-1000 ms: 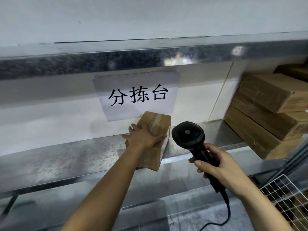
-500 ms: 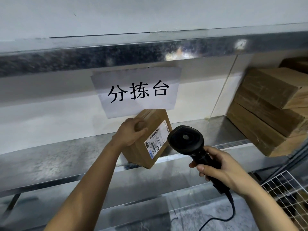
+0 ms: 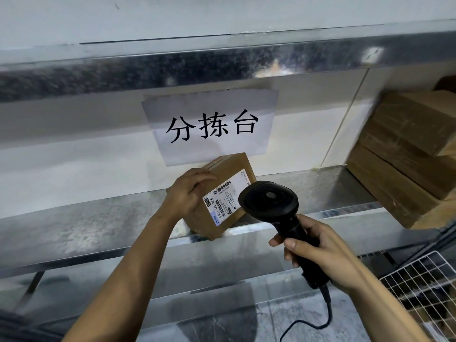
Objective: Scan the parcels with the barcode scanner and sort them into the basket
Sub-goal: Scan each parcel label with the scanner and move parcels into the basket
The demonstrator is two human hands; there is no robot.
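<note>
- my left hand [image 3: 185, 193] grips the parcel [image 3: 223, 193], tilted on the metal shelf [image 3: 86, 225], label [image 3: 226, 196] facing me
- right hand [image 3: 320, 253] wraps the barcode scanner [image 3: 276, 208], head just beside the label
- wire basket [image 3: 424, 282] sits lower right

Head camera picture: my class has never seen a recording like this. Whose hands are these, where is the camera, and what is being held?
There is no machine here. A person wears a camera on the head, so you look forward and down along their arms. The left hand grips a tilted brown parcel, whose white label faces the camera. The right hand holds a black barcode scanner by its handle, with the scanner's head beside the label. A cable trails from the handle. Behind the hands is a metal shelf, with a paper sign on the wall and a stack of cardboard boxes at the right. A white wire basket shows at lower right.
</note>
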